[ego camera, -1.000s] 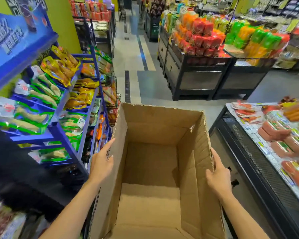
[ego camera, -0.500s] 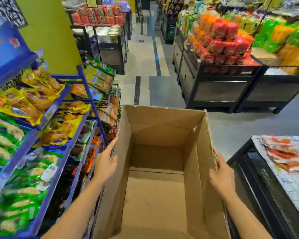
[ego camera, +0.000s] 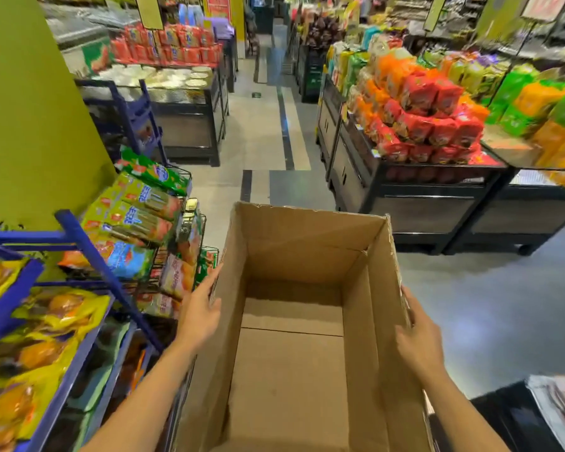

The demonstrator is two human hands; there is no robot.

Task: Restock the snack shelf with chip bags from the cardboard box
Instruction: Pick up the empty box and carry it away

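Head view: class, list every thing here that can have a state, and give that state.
cardboard box: top open, nothing visible inside, held between both hands.
left hand: fingers straight, pressing the box's left wall.
right hand: pressing the box's right wall.
blue rack: stocked with snack bags.

I carry the open cardboard box (ego camera: 307, 243) between my palms, its brown floor bare. My left hand (ego camera: 199, 316) presses flat on the left wall, my right hand (ego camera: 419, 334) on the right. The blue snack rack (ego camera: 88, 252) stands just left, and red bags (ego camera: 431, 125) are piled across the aisle.
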